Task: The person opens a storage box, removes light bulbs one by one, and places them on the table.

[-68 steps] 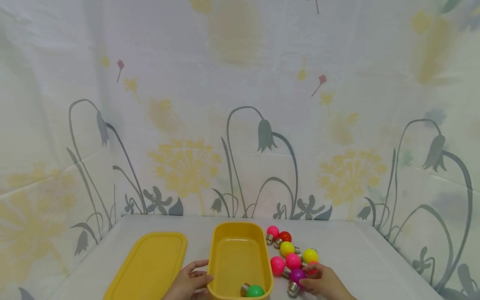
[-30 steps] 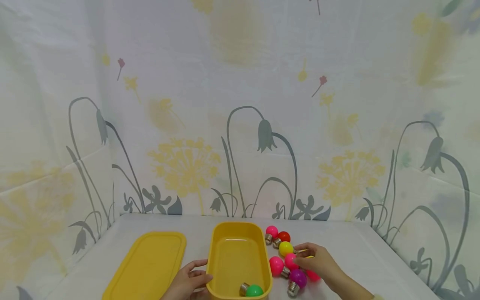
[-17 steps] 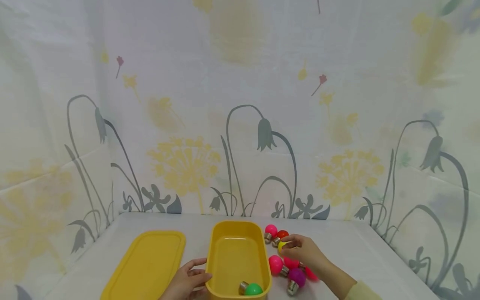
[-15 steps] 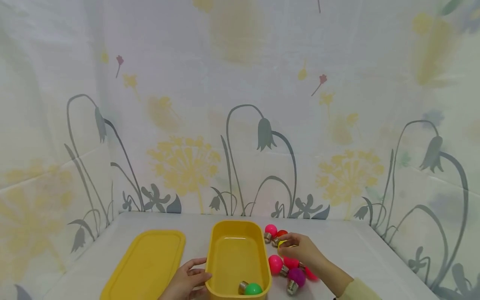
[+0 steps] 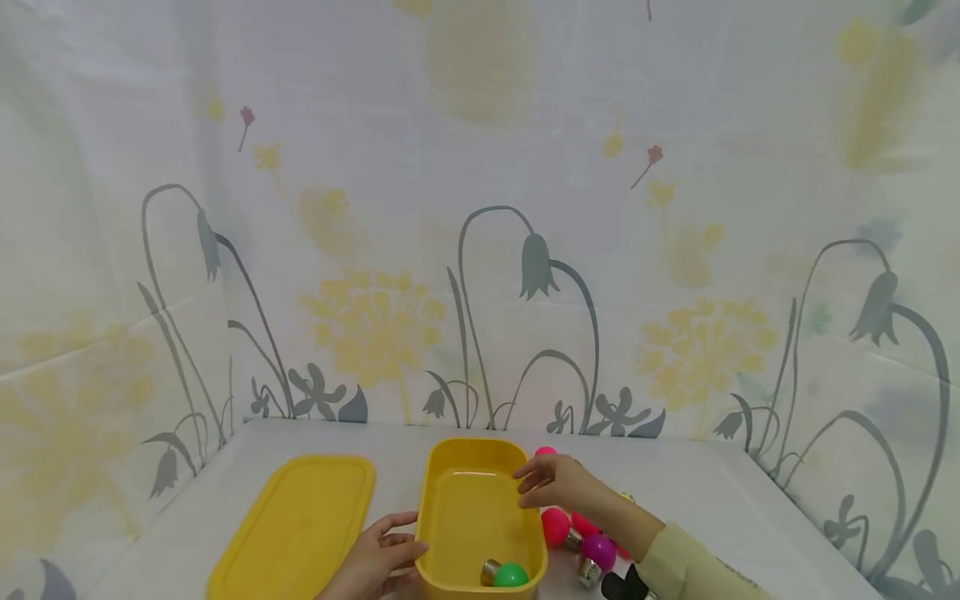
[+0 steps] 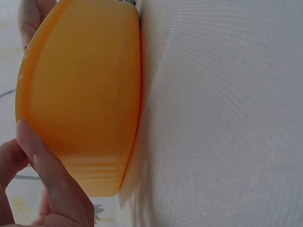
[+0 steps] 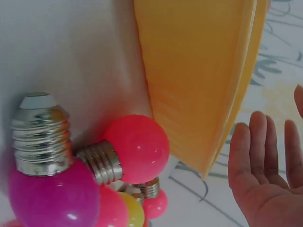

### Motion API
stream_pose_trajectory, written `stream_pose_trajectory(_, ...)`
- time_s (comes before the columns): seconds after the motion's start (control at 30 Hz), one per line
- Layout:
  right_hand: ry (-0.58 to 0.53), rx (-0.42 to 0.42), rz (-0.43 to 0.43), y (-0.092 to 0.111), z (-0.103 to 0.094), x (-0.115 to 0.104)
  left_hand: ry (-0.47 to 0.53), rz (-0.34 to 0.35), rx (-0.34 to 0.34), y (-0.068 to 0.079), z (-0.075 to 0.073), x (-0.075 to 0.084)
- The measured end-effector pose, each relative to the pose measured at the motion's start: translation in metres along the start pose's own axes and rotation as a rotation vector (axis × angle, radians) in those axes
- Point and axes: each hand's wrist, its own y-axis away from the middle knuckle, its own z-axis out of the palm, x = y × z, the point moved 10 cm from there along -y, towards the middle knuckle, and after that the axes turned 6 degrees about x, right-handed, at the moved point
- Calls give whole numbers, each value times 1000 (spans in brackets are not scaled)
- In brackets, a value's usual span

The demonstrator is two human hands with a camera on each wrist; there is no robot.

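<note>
A yellow plastic box [image 5: 480, 517] stands on the table, with a green light bulb [image 5: 510, 575] lying inside at its near end. My left hand [image 5: 375, 558] holds the box's left side near the front, thumb at the rim. Over the box's right rim hovers my right hand [image 5: 558, 487], its fingers loosely extended; the right wrist view shows an uncovered palm and nothing held. Right of the box lie several bulbs, among them a purple bulb [image 5: 598, 552], a pink bulb [image 5: 556, 527] and a yellow bulb [image 7: 133, 209]. My right hand and forearm hide part of this group.
A yellow lid [image 5: 296, 525] lies flat on the table left of the box. Flower-printed cloth [image 5: 480, 250] hangs behind and at both sides of the white table [image 5: 720, 492]. A black piece [image 5: 626, 583] sits under my right forearm.
My right hand has moved from the purple bulb across the pink and yellow ones, then left to the box's right rim. The left hand stays at the box.
</note>
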Motion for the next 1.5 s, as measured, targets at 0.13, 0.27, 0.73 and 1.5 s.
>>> stream_pose_trajectory(0.13, 0, -105, -14, -4, 17, -7, -3, 7, -1, 0, 0, 1)
stream_pose_trajectory(0.27, 25, -203, -19, -5, 33, -8, -6, 13, -7, 1, 1, 2)
stream_pose_trajectory(0.73, 359, -563, -9, -2, 78, 19, -30, -1, 5, -1, 0, 1)
stream_pose_trajectory(1.5, 377, -480, -120, 15, 75, 8, -17, 18, -20, -3, 1, 0)
